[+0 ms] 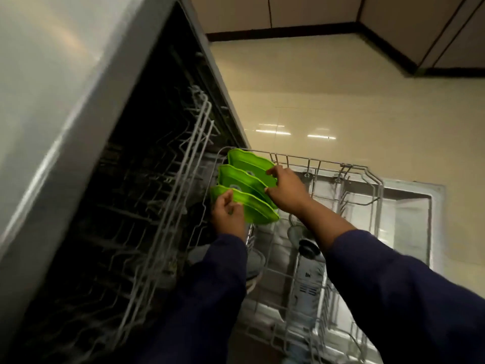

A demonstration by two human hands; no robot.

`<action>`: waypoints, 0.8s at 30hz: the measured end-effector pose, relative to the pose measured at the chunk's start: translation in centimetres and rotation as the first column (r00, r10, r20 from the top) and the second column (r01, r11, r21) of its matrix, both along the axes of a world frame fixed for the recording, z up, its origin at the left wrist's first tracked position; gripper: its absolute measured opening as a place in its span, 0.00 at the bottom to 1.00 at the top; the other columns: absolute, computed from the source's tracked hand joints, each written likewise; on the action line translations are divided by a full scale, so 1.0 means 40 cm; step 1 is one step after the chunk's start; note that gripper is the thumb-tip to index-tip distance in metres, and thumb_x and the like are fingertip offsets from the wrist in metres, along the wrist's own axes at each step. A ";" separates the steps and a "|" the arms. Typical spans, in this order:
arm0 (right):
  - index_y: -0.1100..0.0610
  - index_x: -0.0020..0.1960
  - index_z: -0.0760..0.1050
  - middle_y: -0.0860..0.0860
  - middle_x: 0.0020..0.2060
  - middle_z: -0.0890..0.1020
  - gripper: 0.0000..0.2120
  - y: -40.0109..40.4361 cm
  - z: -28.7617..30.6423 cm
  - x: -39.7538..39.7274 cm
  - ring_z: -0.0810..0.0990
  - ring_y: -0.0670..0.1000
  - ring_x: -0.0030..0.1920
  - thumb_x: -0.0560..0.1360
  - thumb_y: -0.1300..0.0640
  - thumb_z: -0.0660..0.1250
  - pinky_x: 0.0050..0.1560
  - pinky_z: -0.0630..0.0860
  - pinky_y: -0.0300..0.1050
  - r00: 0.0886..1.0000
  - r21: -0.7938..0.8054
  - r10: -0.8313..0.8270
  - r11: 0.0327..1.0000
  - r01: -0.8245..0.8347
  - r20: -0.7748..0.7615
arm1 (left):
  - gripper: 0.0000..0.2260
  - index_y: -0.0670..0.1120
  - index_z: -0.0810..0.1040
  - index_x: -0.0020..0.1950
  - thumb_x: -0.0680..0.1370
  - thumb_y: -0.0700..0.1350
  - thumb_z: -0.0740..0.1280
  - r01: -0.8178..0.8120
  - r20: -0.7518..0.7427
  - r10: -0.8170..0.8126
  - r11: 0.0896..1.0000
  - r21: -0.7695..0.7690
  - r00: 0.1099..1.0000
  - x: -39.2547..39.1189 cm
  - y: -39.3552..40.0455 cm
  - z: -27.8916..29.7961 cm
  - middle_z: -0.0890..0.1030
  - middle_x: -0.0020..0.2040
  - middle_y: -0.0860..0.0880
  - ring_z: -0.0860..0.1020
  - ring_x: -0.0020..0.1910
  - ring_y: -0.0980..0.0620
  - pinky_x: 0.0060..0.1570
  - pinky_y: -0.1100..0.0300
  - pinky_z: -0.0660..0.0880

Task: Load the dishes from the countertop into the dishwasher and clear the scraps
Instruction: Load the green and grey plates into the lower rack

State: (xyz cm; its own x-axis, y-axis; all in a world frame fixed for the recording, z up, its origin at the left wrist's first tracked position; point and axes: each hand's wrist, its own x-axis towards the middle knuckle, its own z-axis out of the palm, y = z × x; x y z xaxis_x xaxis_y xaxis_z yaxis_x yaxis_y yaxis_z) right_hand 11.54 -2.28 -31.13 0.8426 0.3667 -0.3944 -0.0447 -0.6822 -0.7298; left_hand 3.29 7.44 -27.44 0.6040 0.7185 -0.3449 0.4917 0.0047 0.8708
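Dark sleeves (409, 292) nearest cam. Left hand (227, 215) grips near green plate (258, 210), fingers curled over its edge; right hand (287, 189) pinches middle green plate (242, 179). Far green plate (246, 160) stands behind. All 3 upright at far left of pulled-out lower rack (367, 179). Upper rack (168, 195) w/ no dishes visible. Judging: plates nearly seated; countertop & scraps out of view, so remainder unknown.
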 end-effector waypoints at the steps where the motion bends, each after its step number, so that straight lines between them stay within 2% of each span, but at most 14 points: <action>1: 0.57 0.67 0.68 0.58 0.65 0.70 0.23 -0.011 0.058 -0.042 0.71 0.57 0.64 0.73 0.59 0.67 0.60 0.68 0.44 1.000 0.011 0.018 1.000 -0.018 -0.010 | 0.16 0.34 0.72 0.61 0.73 0.31 0.61 0.002 -0.006 -0.002 1.000 -0.013 1.000 -0.032 -0.021 0.055 0.75 0.59 0.35 0.73 0.49 0.50 0.53 0.62 0.71; 3: 0.58 0.66 0.69 0.57 0.64 0.73 0.22 -0.026 0.176 -0.122 0.74 0.57 0.62 0.73 0.59 0.68 0.58 0.70 0.45 0.999 0.060 0.032 0.998 -0.031 -0.020 | 0.16 0.36 0.71 0.62 0.74 0.30 0.60 0.001 -0.030 -0.002 0.999 -0.038 1.000 -0.099 -0.052 0.163 0.76 0.57 0.37 0.74 0.52 0.45 0.58 0.56 0.71; 6: 0.60 0.62 0.73 0.55 0.59 0.77 0.17 -0.040 0.358 -0.228 0.76 0.55 0.58 0.74 0.61 0.67 0.57 0.71 0.46 1.000 0.158 0.013 0.987 -0.010 -0.015 | 0.17 0.39 0.71 0.64 0.75 0.35 0.62 0.032 -0.041 -0.035 0.997 -0.077 0.999 -0.210 -0.099 0.330 0.75 0.62 0.40 0.74 0.61 0.44 0.59 0.58 0.69; 8: 0.59 0.57 0.76 0.52 0.53 0.79 0.12 -0.030 0.487 -0.290 0.78 0.52 0.53 0.74 0.62 0.67 0.54 0.71 0.41 1.000 0.234 -0.004 0.972 0.003 0.004 | 0.21 0.41 0.72 0.64 0.71 0.41 0.64 0.062 -0.004 -0.062 0.998 -0.017 0.998 -0.283 -0.109 0.435 0.76 0.62 0.41 0.75 0.61 0.46 0.62 0.55 0.71; 10: 0.57 0.53 0.77 0.51 0.47 0.80 0.09 -0.004 0.608 -0.336 0.76 0.48 0.47 0.74 0.62 0.67 0.49 0.70 0.38 0.999 0.287 0.013 0.957 -0.027 0.053 | 0.19 0.41 0.73 0.64 0.73 0.39 0.64 0.040 0.040 -0.042 0.998 0.048 0.998 -0.335 -0.101 0.530 0.77 0.61 0.42 0.75 0.61 0.46 0.63 0.52 0.71; 12: 0.57 0.51 0.78 0.51 0.43 0.79 0.08 0.042 0.727 -0.385 0.77 0.49 0.45 0.73 0.63 0.67 0.51 0.73 0.43 0.991 0.347 0.076 0.932 -0.109 0.106 | 0.17 0.41 0.73 0.64 0.75 0.35 0.63 -0.018 0.094 0.009 0.995 0.100 0.996 -0.389 -0.066 0.638 0.77 0.62 0.42 0.75 0.61 0.46 0.63 0.54 0.71; 15: 0.54 0.50 0.77 0.48 0.40 0.79 0.07 0.128 0.885 -0.471 0.80 0.51 0.44 0.74 0.62 0.66 0.54 0.76 0.51 0.968 0.423 0.194 0.872 -0.246 0.162 | 0.17 0.43 0.72 0.64 0.76 0.36 0.62 -0.073 0.155 0.039 0.972 0.225 0.987 -0.489 0.008 0.780 0.75 0.63 0.45 0.74 0.62 0.49 0.61 0.60 0.70; 20: 0.55 0.51 0.76 0.52 0.44 0.80 0.06 0.289 1.062 -0.683 0.81 0.52 0.44 0.75 0.61 0.65 0.48 0.75 0.45 0.913 0.498 0.345 0.765 -0.408 0.218 | 0.17 0.45 0.70 0.66 0.77 0.39 0.62 -0.243 0.264 0.165 0.924 0.296 0.950 -0.751 0.138 0.946 0.73 0.66 0.48 0.72 0.64 0.51 0.63 0.59 0.68; 24: 0.57 0.53 0.76 0.54 0.44 0.79 0.08 0.463 1.150 -0.988 0.78 0.50 0.39 0.75 0.64 0.65 0.42 0.74 0.44 0.847 0.566 0.485 0.644 -0.515 0.218 | 0.17 0.44 0.70 0.66 0.77 0.38 0.62 -0.437 0.308 0.348 0.850 0.295 0.885 -1.096 0.276 1.011 0.73 0.65 0.46 0.72 0.64 0.50 0.64 0.59 0.68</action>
State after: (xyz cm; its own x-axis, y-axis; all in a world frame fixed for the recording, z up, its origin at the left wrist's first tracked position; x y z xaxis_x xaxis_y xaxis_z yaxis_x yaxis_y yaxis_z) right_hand -27.99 16.24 14.88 0.4716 0.8784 0.0775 0.2149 -0.0293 -0.9762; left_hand -40.54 18.49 12.98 0.2754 0.9575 0.0861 0.2950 -0.1694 0.9404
